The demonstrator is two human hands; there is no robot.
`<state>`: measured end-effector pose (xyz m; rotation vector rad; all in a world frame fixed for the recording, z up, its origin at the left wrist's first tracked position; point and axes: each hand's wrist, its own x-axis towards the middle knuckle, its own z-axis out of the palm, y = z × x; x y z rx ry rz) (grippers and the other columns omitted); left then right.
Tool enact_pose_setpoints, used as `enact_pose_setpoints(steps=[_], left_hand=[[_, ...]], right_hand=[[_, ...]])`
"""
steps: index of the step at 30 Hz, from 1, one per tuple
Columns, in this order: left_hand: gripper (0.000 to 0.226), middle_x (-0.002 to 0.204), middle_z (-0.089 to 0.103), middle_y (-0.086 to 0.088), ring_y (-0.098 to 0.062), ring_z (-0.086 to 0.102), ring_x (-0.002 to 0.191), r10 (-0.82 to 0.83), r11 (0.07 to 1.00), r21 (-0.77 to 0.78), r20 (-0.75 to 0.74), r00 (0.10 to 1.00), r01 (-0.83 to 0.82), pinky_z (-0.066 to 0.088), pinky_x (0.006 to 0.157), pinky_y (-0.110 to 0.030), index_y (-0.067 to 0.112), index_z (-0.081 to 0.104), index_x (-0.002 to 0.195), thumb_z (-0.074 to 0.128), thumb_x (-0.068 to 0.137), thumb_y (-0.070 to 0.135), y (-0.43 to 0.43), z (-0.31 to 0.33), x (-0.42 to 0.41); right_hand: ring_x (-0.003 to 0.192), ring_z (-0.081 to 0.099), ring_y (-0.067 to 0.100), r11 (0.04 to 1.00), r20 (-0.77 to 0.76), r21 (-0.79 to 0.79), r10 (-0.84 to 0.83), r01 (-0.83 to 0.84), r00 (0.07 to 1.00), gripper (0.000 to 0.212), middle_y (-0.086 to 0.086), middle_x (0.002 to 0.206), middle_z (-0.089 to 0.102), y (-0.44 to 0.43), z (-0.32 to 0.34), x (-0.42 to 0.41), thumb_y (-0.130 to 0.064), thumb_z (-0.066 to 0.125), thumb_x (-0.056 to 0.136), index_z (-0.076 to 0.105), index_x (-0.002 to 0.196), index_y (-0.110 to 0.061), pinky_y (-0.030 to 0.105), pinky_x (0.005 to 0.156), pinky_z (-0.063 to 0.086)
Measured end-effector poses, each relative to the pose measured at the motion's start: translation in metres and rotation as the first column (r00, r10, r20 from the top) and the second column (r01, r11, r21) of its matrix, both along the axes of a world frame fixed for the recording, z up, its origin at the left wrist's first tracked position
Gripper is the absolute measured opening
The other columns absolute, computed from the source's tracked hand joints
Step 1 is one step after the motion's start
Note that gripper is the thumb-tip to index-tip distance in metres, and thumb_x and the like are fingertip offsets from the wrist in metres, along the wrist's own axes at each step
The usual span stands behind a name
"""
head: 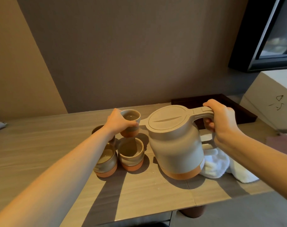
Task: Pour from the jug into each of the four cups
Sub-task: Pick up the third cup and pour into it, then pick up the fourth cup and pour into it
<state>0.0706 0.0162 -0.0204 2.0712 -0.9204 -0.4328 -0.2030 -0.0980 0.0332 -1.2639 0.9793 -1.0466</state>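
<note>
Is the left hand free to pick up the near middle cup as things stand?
Probably not: the left hand already holds a raised cup at the jug spout, directly above that middle cup.

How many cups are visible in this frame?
4. One cup is held in the left hand at the jug spout; one sits below it; one front-left; one is mostly hidden behind the left wrist.
</note>
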Motion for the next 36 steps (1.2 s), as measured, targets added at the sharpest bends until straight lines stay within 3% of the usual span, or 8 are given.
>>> enact_pose_setpoints(steps=[4,8,14,20,25,28,33,36], left_hand=[[0.05,0.099,0.064,-0.002,-0.015,0.062,0.09,-0.015,0.995,0.096,0.029,0.999,0.012,0.046,0.062,-0.019,0.014,0.058,0.114,0.082,0.074,0.033,-0.012,-0.009,0.002],[0.037,0.091,0.065,-0.006,-0.019,0.064,0.09,-0.013,0.981,0.193,0.035,0.999,0.006,0.045,0.061,-0.019,0.009,0.062,0.102,0.08,0.076,0.027,-0.017,-0.015,0.003],[0.039,0.082,0.062,-0.003,-0.013,0.058,0.076,-0.001,0.946,0.324,0.076,0.997,-0.024,0.042,0.056,-0.02,0.017,0.054,0.08,0.086,0.069,0.036,-0.014,-0.015,0.001],[0.045,0.083,0.062,-0.003,-0.017,0.062,0.083,-0.033,0.926,0.376,0.108,0.994,-0.01,0.047,0.063,-0.022,0.013,0.057,0.09,0.085,0.069,0.042,-0.01,-0.01,0.0],[0.033,0.073,0.055,0.0,-0.017,0.059,0.081,-0.057,0.913,0.408,0.152,0.987,-0.01,0.047,0.069,-0.024,0.011,0.054,0.088,0.077,0.079,0.033,-0.011,-0.002,-0.008],[0.028,0.071,0.052,-0.001,-0.018,0.057,0.081,-0.047,0.907,0.419,0.187,0.981,-0.036,0.047,0.073,-0.024,0.009,0.053,0.089,0.073,0.084,0.029,-0.013,0.001,-0.013],[0.024,0.072,0.051,-0.002,-0.018,0.057,0.078,-0.1,0.886,0.463,0.255,0.962,-0.03,0.047,0.071,-0.025,0.004,0.061,0.103,0.067,0.089,0.023,-0.013,0.01,-0.02],[0.024,0.072,0.054,-0.003,-0.017,0.058,0.072,-0.087,0.899,0.433,0.326,0.941,-0.067,0.046,0.065,-0.025,0.006,0.061,0.093,0.067,0.089,0.029,-0.008,0.022,-0.02]], right_hand=[[0.06,0.05,0.011,1.0,-0.014,-0.001,0.005,-0.005,1.0,0.031,0.008,0.083,0.061,-0.003,-0.005,0.007,-0.031,0.059,0.084,0.063,0.097,-0.003,0.02,0.049,0.038],[0.064,0.052,0.012,1.0,-0.024,0.01,-0.001,0.001,1.0,0.042,0.01,0.088,0.061,-0.005,-0.008,0.011,-0.033,0.061,0.082,0.061,0.109,-0.001,0.019,0.048,0.039],[0.064,0.053,0.012,1.0,-0.031,-0.009,0.009,-0.009,0.999,0.026,0.005,0.077,0.061,-0.003,-0.009,0.013,-0.029,0.059,0.085,0.064,0.092,-0.005,0.021,0.052,0.039],[0.066,0.055,0.013,1.0,-0.046,-0.023,0.007,-0.009,0.999,0.028,0.005,0.079,0.063,-0.001,-0.009,0.014,-0.03,0.059,0.085,0.064,0.095,-0.004,0.021,0.053,0.039],[0.061,0.053,0.011,0.999,-0.045,-0.034,0.023,-0.025,0.999,0.025,0.004,0.074,0.061,0.001,-0.009,0.015,-0.029,0.059,0.085,0.064,0.087,-0.004,0.02,0.052,0.039],[0.072,0.057,0.014,0.999,-0.055,-0.043,0.015,-0.017,0.998,0.03,0.007,0.082,0.063,0.001,-0.009,0.015,-0.031,0.06,0.084,0.064,0.095,-0.003,0.023,0.056,0.04],[0.078,0.059,0.017,0.999,-0.059,-0.048,0.014,-0.017,0.998,0.033,0.008,0.083,0.064,0.003,-0.01,0.016,-0.031,0.06,0.084,0.065,0.098,-0.002,0.025,0.061,0.043],[0.074,0.058,0.015,0.999,-0.053,-0.032,0.015,-0.017,0.998,0.034,0.009,0.086,0.064,0.005,-0.009,0.015,-0.031,0.06,0.084,0.064,0.1,-0.002,0.023,0.058,0.042]])
